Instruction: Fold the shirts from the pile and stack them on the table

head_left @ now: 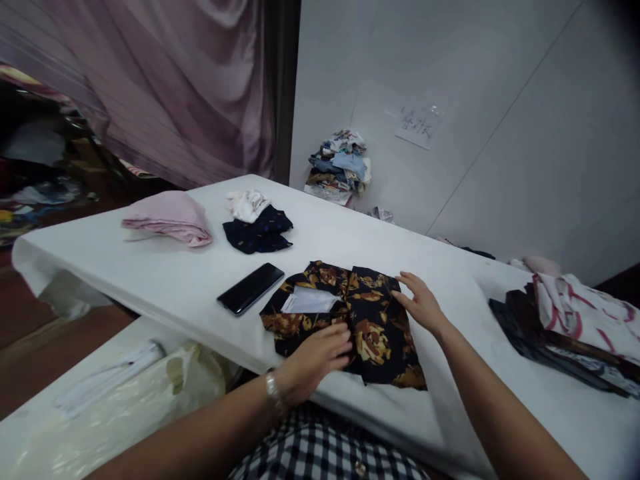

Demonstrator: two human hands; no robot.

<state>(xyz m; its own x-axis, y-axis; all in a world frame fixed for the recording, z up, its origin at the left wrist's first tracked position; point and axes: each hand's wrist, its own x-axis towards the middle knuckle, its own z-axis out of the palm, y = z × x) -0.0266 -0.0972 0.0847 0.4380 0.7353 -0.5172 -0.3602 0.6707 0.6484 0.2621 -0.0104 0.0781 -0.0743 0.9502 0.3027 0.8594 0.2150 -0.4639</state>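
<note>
Checked top [320, 450], left hand [319, 357] on floral shirt [373, 340]

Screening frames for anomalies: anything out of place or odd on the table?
Mildly. The phone lies beside the floral garment, a device among clothes. Beyond it, the white cloth is crumpled against the navy cloth, unlike the neater pink bundle. No spill or damage visible.

White desk [330, 233]: dark floral garment [373, 337], phone [251, 288], folded pink cloth [170, 217], navy cloth [257, 232] touching white cloth [247, 203], clothes stack [580, 320].
</note>
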